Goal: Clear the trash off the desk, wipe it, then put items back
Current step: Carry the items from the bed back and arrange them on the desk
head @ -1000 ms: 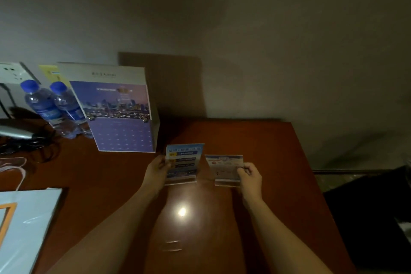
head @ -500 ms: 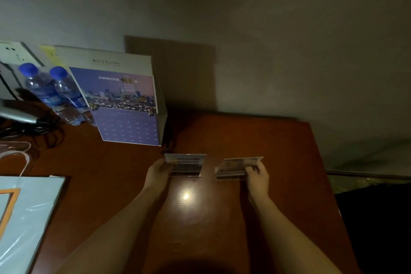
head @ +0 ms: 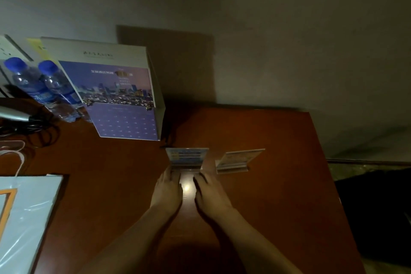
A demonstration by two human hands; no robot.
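Two small acrylic card stands are on the red-brown desk (head: pixel 278 184). The blue-printed stand (head: pixel 186 156) sits in the middle, and both hands meet at its near base. My left hand (head: pixel 167 191) touches its left corner with straight fingers. My right hand (head: pixel 210 191) touches its right corner the same way. The pale stand (head: pixel 239 160) sits alone just to the right, with no hand on it.
A large purple calendar box (head: pixel 120 98) stands behind the stands. Two blue-capped water bottles (head: pixel 44 89) and black cables (head: pixel 33 127) lie at the left. A white plastic bag (head: pixel 24 213) covers the near left. The desk's right edge drops to a dark floor.
My right hand let go of the pale stand and moved left to the blue stand. Both stands now rest on the desk, a little farther back.
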